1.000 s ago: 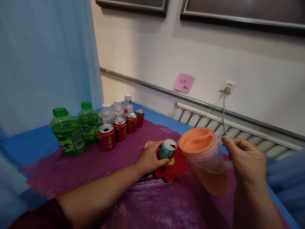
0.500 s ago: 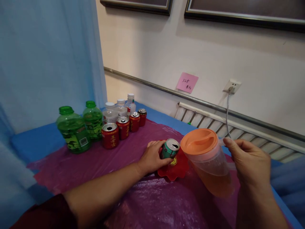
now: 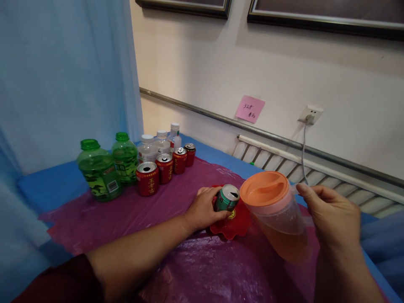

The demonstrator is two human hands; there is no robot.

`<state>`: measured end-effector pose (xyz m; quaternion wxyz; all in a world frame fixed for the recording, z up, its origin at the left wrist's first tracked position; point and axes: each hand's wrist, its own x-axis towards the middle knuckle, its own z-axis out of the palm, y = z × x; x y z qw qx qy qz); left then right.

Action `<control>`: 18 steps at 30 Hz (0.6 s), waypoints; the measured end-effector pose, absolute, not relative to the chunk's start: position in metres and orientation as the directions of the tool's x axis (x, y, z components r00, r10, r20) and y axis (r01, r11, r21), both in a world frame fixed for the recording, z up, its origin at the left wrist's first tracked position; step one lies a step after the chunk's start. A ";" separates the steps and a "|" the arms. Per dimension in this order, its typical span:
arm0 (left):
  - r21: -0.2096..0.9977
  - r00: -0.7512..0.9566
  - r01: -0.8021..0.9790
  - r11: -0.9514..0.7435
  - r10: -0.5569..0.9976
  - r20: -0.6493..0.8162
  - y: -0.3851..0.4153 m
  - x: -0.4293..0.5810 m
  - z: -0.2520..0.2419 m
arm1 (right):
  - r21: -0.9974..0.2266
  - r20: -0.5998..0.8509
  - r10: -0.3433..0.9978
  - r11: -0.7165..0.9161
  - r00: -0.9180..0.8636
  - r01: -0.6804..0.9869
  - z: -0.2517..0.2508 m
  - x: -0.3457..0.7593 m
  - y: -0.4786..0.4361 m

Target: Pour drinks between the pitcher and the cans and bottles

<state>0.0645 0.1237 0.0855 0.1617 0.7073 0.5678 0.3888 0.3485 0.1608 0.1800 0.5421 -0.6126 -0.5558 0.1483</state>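
Observation:
My left hand is wrapped round a green drink can, which has an opened top and leans slightly. Beneath the can is a red scalloped dish with a yellow emblem. My right hand grips the handle of a clear plastic pitcher with an orange lid. The pitcher tilts toward the can, its lid edge close beside the can's rim. Amber liquid shows inside the pitcher. I cannot make out any stream between the two.
A row of red cans stands to the left, with clear white-capped bottles and two green bottles behind and beside it. Purple plastic sheeting covers the blue table. A radiator and a plugged-in cord are along the wall.
The view has shifted slightly. The green can leans a little more to the right, toward the pitcher. Both hands keep their holds.

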 end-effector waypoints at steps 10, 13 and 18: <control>0.679 0.062 0.674 -0.291 0.938 0.341 0.120 0.066 0.092 | -0.837 0.402 0.851 0.193 0.337 0.513 0.185 0.344 0.156; 0.683 0.059 0.670 -0.292 0.937 0.343 0.120 0.066 0.091 | -0.841 0.400 0.853 0.195 0.336 0.505 0.185 0.343 0.155; 0.683 0.055 0.670 -0.291 0.937 0.346 0.121 0.066 0.089 | -0.838 0.407 0.848 0.199 0.340 0.508 0.183 0.345 0.156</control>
